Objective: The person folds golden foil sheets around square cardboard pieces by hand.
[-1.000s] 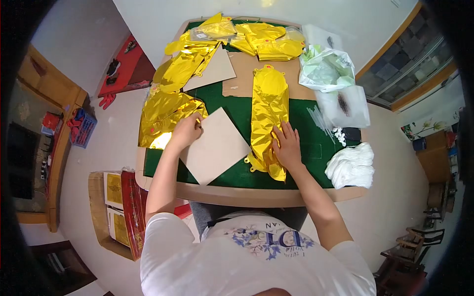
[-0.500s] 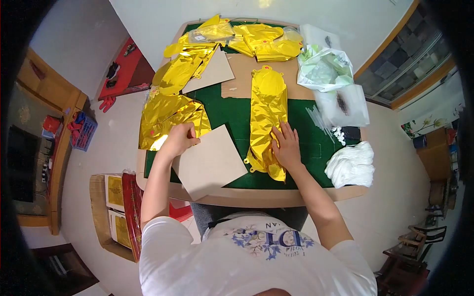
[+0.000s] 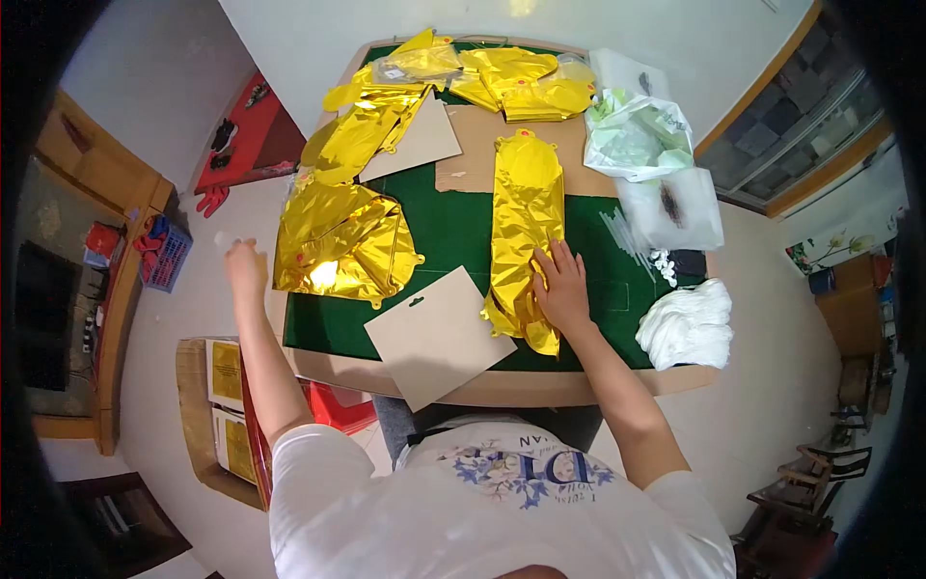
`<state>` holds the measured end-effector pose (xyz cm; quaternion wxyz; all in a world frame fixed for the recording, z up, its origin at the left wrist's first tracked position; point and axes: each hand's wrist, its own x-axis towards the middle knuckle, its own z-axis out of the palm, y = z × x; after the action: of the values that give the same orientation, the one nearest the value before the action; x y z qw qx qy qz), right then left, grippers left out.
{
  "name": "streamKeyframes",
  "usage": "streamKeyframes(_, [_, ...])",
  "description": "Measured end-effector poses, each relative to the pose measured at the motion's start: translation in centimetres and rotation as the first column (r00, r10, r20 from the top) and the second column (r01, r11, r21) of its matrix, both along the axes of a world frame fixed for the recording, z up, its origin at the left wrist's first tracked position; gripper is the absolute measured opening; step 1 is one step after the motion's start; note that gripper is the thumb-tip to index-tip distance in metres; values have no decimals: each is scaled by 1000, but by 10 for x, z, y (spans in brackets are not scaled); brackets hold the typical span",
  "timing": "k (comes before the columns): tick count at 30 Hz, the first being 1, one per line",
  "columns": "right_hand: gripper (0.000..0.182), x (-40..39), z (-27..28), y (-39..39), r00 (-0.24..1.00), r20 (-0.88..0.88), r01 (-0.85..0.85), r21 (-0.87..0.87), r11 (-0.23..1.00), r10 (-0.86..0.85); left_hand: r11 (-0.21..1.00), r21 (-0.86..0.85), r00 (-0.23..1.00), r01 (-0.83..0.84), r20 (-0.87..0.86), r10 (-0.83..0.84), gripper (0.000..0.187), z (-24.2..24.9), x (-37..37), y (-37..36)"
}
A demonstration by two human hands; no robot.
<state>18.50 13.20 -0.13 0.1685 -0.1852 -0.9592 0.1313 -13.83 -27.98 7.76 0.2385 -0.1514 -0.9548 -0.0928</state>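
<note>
My right hand [image 3: 562, 289] lies flat, fingers spread, on the lower part of a long folded gold foil balloon [image 3: 527, 207]. Past the table's left edge is my left hand [image 3: 248, 265], its fingers curled together. A small whitish blur shows at those fingertips, too indistinct to name. A beige cardboard sheet [image 3: 439, 338] with a small hanging slot rests tilted at the table's front edge, left of the balloon and touched by neither hand. Crumpled gold foil [image 3: 342, 241] spreads over the table's left side, between my left hand and the long balloon.
More gold foil [image 3: 521, 85] lies along the back of the green-topped table [image 3: 328, 333], near another cardboard sheet [image 3: 420, 145]. On the right are a plastic bag [image 3: 637, 135] and a bundle of white material [image 3: 687, 323]. An open carton [image 3: 198, 415] stands on the floor to the left.
My left hand has left the cardboard sheet and swung left beyond the table edge. The sheet has shifted toward me and right, exposing its slot. My right hand stays on the balloon.
</note>
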Motion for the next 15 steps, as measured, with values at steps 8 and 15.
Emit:
streamKeyframes(8, [43,1,-2,1,1000,-10,-6,22,1000,6,882,131,678,453,593,-436,55,6,160,132])
streamKeyframes(15, [42,0,-2,1,1000,-23,-1,1,1000,1,869,-23,642,494,683,-347,58,-21,175,144])
